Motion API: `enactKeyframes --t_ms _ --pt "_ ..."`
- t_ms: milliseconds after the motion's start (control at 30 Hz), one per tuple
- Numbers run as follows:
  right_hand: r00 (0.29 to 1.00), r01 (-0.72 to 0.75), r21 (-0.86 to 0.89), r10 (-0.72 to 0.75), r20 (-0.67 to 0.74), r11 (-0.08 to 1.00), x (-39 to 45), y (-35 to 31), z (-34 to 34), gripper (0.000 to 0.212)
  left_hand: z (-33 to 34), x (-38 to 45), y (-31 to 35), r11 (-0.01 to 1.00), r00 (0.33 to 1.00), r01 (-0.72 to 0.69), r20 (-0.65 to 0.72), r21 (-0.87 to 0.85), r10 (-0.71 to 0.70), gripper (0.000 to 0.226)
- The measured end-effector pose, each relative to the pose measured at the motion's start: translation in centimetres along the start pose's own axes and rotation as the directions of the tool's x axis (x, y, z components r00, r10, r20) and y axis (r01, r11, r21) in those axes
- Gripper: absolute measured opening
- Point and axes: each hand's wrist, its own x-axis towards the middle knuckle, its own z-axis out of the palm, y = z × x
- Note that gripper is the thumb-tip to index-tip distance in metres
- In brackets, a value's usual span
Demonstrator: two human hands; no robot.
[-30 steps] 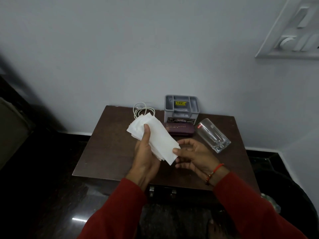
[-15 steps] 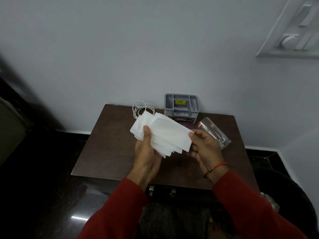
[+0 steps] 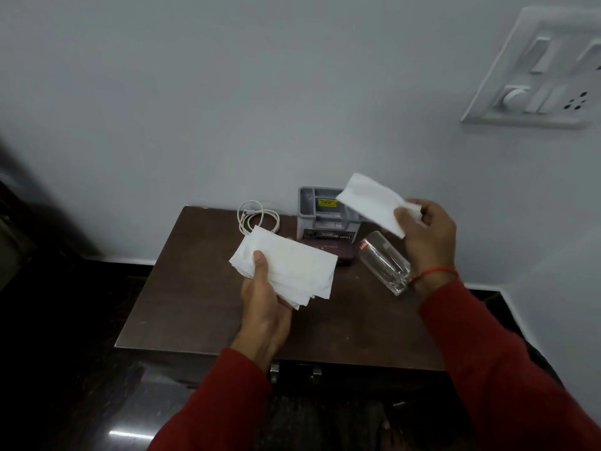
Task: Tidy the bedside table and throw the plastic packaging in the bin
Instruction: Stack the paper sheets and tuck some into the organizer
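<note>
Low in the frame, two red sleeves (image 3: 507, 369) reach up over the front edge of a dark brown bedside table (image 3: 195, 288). Left of centre, the left hand (image 3: 265, 301) grips a fanned stack of white tissues (image 3: 289, 266), thumb pressed on top, held above the tabletop. To the right and higher, the right hand (image 3: 426, 236), a red thread at its wrist, pinches a single white tissue (image 3: 374, 201) by one end, raised clear of the stack. Below that hand a clear drinking glass (image 3: 383, 262) lies on its side on the table. Behind the stack sits a maroon case (image 3: 335, 250), just in front of a grey organiser box (image 3: 322, 211) with a yellow sticker. A coiled white cable (image 3: 255, 219) lies left of the box, near the wall. A switch panel (image 3: 546, 70) hangs in the upper right.
</note>
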Motion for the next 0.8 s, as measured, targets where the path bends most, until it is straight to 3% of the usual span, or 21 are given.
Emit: enactKeyframes --t_ms 67,133,300,400,533,800 --pt "0.983 0.174 -0.226 -0.184 -0.025 0.959 2.4 -1.0 0.3 0.015 0.1 0.0 -0.2 0.999 1.0 0.031 0.0 0.016 -0.031 0.024" --pt "0.96 0.264 -0.367 -0.278 0.015 0.892 4.5 -1.6 1.2 0.017 0.0 0.0 -0.4 0.998 0.999 0.051 -0.001 0.031 -0.051 0.022" --pt "0.925 0.379 -0.586 -0.277 0.26 0.716 7.2 -1.6 2.8 0.022 -0.2 0.2 -0.4 0.997 0.997 0.073 -0.01 0.036 -0.073 0.025" --pt "0.897 0.44 -0.644 -0.279 0.342 0.626 7.5 -1.7 3.2 0.029 -0.2 0.2 -0.2 0.995 0.996 0.089 -0.023 0.041 -0.088 0.024" --pt "0.893 0.45 -0.692 -0.288 0.346 0.564 7.6 -2.2 3.5 0.039 -0.2 0.2 -0.2 0.994 0.995 0.099 -0.034 0.05 -0.097 0.017" --pt "0.845 0.534 -0.66 -0.343 0.409 0.529 6.9 -2.7 3.0 0.038 -0.5 0.4 -0.2 0.991 0.993 0.117 -0.041 0.068 -0.114 0.017"
